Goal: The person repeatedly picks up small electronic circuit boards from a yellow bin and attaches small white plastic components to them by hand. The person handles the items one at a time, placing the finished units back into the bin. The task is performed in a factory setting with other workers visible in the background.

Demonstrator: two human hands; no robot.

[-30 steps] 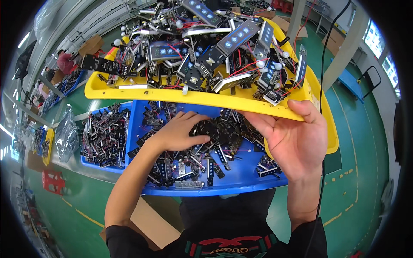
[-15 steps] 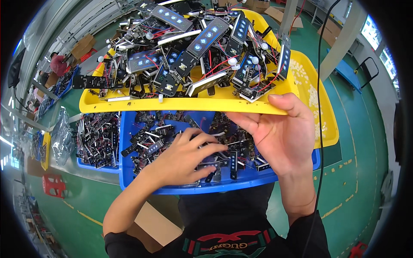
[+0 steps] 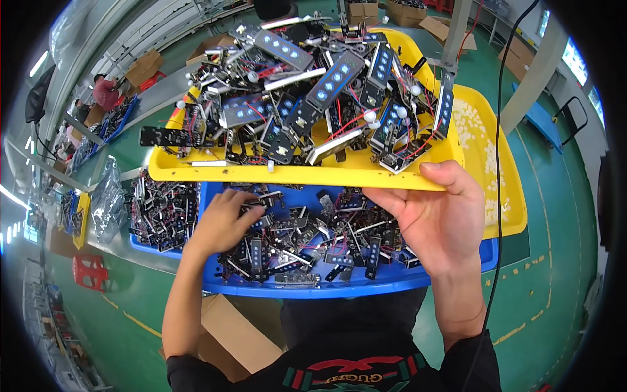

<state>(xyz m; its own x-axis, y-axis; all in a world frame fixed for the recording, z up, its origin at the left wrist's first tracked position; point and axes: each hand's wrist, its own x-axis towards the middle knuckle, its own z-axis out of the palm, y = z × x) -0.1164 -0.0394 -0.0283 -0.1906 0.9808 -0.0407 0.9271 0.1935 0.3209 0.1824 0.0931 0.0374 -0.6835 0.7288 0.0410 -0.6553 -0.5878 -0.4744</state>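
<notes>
Right hand (image 3: 434,225) clasps the yellow tray's (image 3: 339,175) near rim — grip closed; left hand (image 3: 222,222), fingers spread, presses the parts (image 3: 307,242) in the blue bin (image 3: 339,287) below.

Off to our left we see a second blue tray (image 3: 140,243) of dark parts, with a clear plastic bag (image 3: 108,202) just beside it. A red stool (image 3: 88,271) stands on the green floor (image 3: 555,215). Cardboard boxes (image 3: 145,65) sit farther back, near another person (image 3: 104,91).
</notes>
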